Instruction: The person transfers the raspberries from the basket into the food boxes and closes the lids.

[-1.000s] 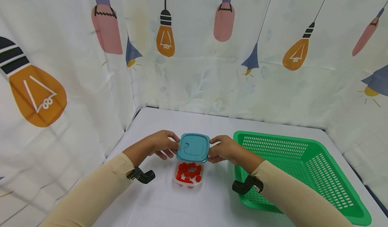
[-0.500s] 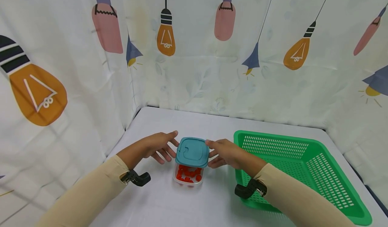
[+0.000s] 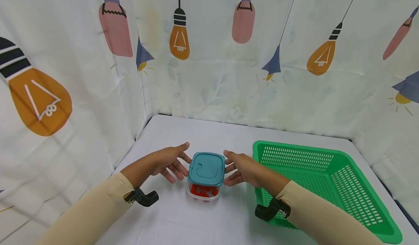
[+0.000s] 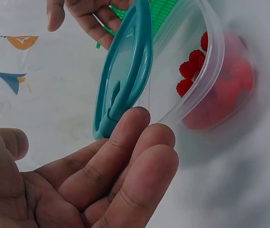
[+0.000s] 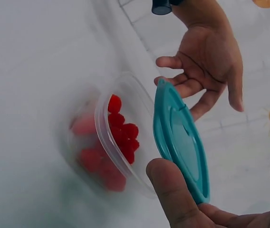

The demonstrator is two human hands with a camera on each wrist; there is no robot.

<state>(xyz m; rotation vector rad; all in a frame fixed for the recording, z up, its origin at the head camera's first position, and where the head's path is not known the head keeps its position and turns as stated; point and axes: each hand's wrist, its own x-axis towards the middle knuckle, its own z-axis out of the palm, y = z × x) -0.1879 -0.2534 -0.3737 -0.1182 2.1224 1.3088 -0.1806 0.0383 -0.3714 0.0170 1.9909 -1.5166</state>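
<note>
A teal plastic lid is held tilted above a clear plastic container, covering its far part in the head view. Inside the container lie several small fuzzy red balls, like pom-poms. My left hand is spread, palm inward, its straight fingertips at the lid's left edge and the thumb raised clear. On the other side my right hand has its extended fingers against the lid's right edge, thumb also up. Both wrist views show a gap between the lid and the container rim.
A large green plastic basket stands to the right, partly behind my right forearm. The white-covered table runs back to a printed curtain, which also hangs along the left side.
The lid has come down and nearer, covering more of the container. My left fingers have loosened from a pinch on its edge and spread; both thumbs are now off the lid.
</note>
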